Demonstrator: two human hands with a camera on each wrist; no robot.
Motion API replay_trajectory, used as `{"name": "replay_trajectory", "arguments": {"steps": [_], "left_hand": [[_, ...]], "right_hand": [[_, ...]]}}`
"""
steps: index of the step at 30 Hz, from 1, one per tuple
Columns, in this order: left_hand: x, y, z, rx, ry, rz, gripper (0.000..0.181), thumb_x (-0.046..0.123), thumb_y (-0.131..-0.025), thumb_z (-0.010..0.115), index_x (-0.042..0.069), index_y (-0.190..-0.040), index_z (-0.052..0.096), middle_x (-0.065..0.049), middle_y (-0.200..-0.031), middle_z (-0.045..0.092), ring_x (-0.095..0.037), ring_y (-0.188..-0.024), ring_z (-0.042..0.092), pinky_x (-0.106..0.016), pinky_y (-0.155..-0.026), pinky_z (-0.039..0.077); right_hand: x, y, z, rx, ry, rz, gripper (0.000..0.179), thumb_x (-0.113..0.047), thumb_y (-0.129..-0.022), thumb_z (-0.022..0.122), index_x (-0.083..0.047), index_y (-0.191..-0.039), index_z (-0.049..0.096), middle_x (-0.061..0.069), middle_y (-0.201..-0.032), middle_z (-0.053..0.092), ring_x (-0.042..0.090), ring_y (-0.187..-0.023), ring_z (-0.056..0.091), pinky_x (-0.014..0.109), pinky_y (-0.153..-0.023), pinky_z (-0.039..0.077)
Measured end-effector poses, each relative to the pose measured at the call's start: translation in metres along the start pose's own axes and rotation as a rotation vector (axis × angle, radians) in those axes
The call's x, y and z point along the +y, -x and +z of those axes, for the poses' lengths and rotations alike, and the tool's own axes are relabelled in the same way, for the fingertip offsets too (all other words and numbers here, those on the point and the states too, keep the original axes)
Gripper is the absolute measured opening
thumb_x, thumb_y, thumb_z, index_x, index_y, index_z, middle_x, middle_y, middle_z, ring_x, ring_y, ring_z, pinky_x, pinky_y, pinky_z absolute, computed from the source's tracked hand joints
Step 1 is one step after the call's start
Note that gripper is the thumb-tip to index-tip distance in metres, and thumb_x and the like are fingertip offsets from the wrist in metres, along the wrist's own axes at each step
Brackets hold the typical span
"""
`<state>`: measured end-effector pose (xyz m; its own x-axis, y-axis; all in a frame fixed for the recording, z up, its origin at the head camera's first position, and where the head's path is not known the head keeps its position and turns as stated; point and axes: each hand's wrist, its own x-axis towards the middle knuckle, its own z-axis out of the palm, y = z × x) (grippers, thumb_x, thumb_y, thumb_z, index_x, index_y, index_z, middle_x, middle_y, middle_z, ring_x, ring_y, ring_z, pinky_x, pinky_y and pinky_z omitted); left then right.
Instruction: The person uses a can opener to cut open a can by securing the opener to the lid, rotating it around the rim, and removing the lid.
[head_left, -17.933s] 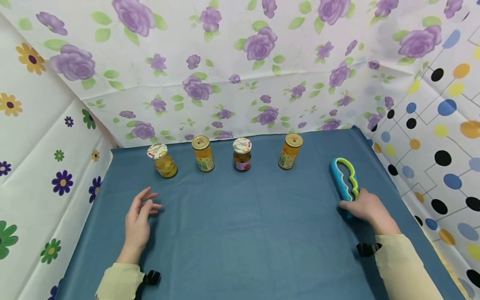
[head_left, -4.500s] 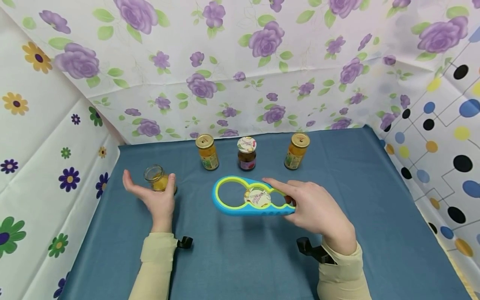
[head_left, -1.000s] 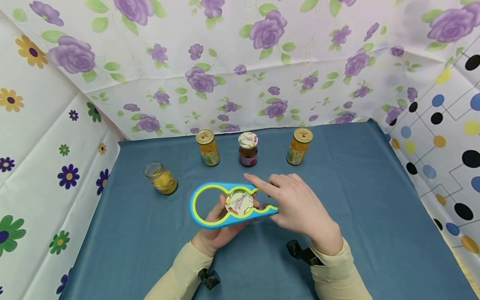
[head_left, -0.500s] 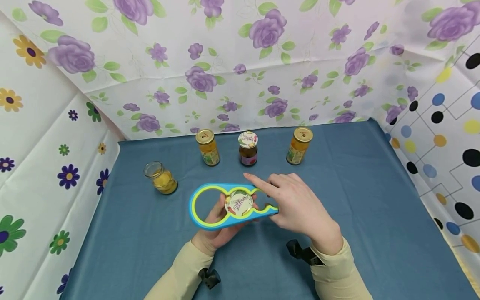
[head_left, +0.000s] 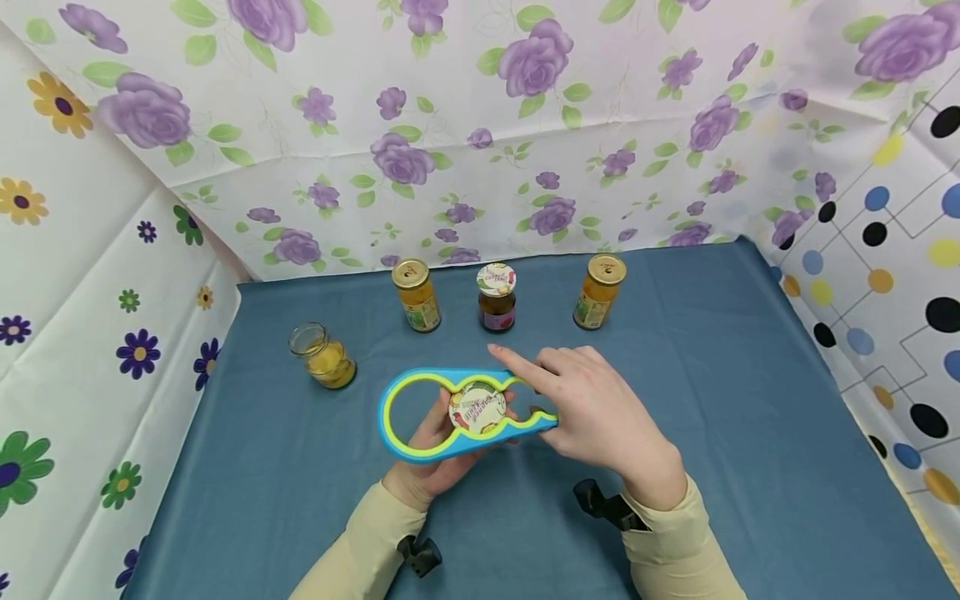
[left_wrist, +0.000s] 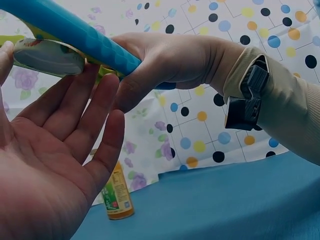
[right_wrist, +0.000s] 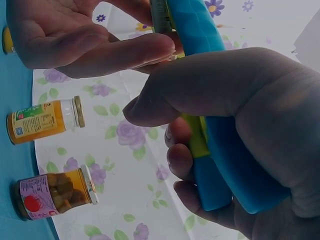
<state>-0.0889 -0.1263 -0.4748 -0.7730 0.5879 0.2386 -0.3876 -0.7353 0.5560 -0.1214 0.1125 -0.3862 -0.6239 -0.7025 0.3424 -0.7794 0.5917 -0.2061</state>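
Note:
My right hand (head_left: 600,417) grips the handle end of a blue and lime-green jar opener (head_left: 420,454), its index finger laid along the top edge. In the opener's middle opening sits a white patterned jar lid (head_left: 477,407). From beneath, my left hand (head_left: 435,475) pinches this lid; thumb and fingertips show at opposite sides of it. In the left wrist view the lid (left_wrist: 47,57) has no jar below it. A lidless glass jar (head_left: 328,362) with yellowish contents stands at the left of the table.
Along the back stand a gold-lidded jar (head_left: 416,296), a dark jar with a white patterned lid (head_left: 497,297), and another gold-lidded jar (head_left: 597,292). Blue cloth (head_left: 750,400) covers the table. Patterned curtains (head_left: 480,150) border it on the back and sides.
Earlier the opener lay at the right and the left jar wore its lid. Then the lid came off in the opener, and my left hand moved from that jar to the lid. Lately almost still.

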Motion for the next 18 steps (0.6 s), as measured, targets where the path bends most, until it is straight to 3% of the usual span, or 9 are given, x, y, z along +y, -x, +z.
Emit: {"name": "replay_trajectory", "arguments": {"steps": [12,18], "left_hand": [[0.0011,-0.0006,-0.0005,0.038,-0.008,-0.012,0.053,0.054,-0.109,0.056,0.017,-0.147,0.062,-0.003,-0.139,0.068,-0.018,-0.124,0.066,-0.038,-0.105,0.053],[0.0008,-0.0037,-0.0037,0.029,-0.041,0.02,0.053,0.054,-0.112,0.048,0.014,-0.146,0.062,-0.003,-0.137,0.067,-0.017,-0.125,0.064,-0.034,-0.109,0.049]], "right_hand": [[0.0003,-0.0002,-0.0022,0.026,-0.002,-0.006,0.109,0.003,-0.069,0.083,-0.029,-0.165,0.044,-0.008,-0.083,0.049,0.012,-0.072,0.041,0.037,-0.077,0.042],[0.0007,0.0009,-0.0042,0.049,0.021,0.011,0.107,-0.001,-0.069,0.088,-0.028,-0.164,0.047,-0.006,-0.083,0.051,0.013,-0.072,0.043,0.038,-0.075,0.043]]}}
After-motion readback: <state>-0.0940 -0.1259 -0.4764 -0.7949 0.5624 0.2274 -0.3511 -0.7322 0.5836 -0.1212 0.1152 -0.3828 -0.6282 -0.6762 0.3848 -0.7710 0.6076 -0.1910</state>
